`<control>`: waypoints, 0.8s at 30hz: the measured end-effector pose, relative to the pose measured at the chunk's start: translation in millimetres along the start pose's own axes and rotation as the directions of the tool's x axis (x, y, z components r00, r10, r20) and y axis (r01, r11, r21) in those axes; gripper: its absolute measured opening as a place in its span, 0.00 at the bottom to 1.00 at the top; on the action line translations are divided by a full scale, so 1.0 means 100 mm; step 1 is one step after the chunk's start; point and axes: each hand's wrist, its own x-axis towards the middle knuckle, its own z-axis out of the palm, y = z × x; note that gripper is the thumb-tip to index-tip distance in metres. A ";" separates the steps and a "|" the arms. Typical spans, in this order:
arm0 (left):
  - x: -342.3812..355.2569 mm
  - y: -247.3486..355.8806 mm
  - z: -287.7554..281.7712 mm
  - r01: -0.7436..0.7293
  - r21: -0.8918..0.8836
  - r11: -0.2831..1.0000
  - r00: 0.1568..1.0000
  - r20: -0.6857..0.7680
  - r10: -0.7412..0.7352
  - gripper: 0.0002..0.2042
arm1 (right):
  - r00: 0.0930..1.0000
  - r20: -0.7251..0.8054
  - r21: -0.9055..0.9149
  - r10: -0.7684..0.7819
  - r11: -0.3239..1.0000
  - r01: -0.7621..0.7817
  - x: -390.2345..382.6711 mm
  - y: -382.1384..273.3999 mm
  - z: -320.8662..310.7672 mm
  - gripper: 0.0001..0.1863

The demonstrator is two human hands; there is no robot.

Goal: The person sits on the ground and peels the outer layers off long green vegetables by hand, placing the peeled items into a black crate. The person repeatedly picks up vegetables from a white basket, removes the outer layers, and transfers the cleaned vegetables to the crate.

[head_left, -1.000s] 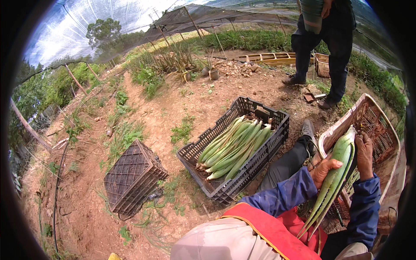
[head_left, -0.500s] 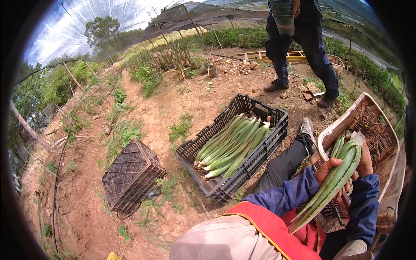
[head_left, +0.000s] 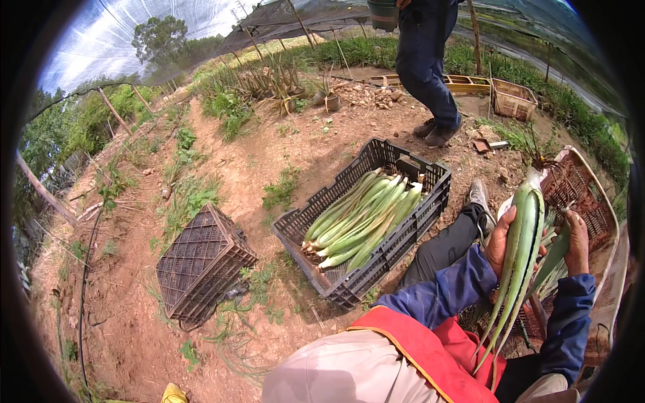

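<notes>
My left hand [head_left: 500, 243] grips an aloe plant [head_left: 524, 255] with long pale-green leaves, held nearly upright with its roots at the top and leaf tips hanging toward my lap. My right hand [head_left: 576, 247], just to its right, is closed on a darker green leaf [head_left: 557, 251]. Both hands are over a worn pale plastic crate [head_left: 601, 201] with more leaves inside, partly hidden by the plant. Left of my leg stands a black crate [head_left: 322, 282] holding several aloe leaves [head_left: 359, 221] lying lengthwise.
A brown crate [head_left: 201, 265] sits tilted at left. A co-worker [head_left: 426, 74] in dark trousers stands ahead, holding green pots [head_left: 383, 13]. Behind are a yellow ladder [head_left: 463, 85], a pale crate [head_left: 512, 101] and potted plants [head_left: 289, 94]. A black hose [head_left: 85, 295] runs along the left dirt.
The co-worker has moved left. My left hand has raised the plant more upright, exposing its roots. My right hand has moved from the plant's top to a separate leaf on the right.
</notes>
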 end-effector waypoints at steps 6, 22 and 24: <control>-0.22 0.47 -0.14 -0.358 0.183 0.916 0.899 -0.198 0.391 0.37 | 0.995 -0.029 0.045 -0.095 0.994 0.096 0.41 -0.04 -0.80 0.16; -1.91 2.14 -1.34 -0.866 0.382 0.322 0.081 -0.529 0.845 0.37 | 0.983 -0.161 0.080 -0.091 0.991 0.105 0.72 -0.18 -1.53 0.19; -2.17 2.26 -1.54 -0.877 0.443 0.186 -0.081 -0.518 0.852 0.38 | 0.981 -0.160 0.107 -0.107 0.986 0.125 0.77 -0.18 -1.45 0.19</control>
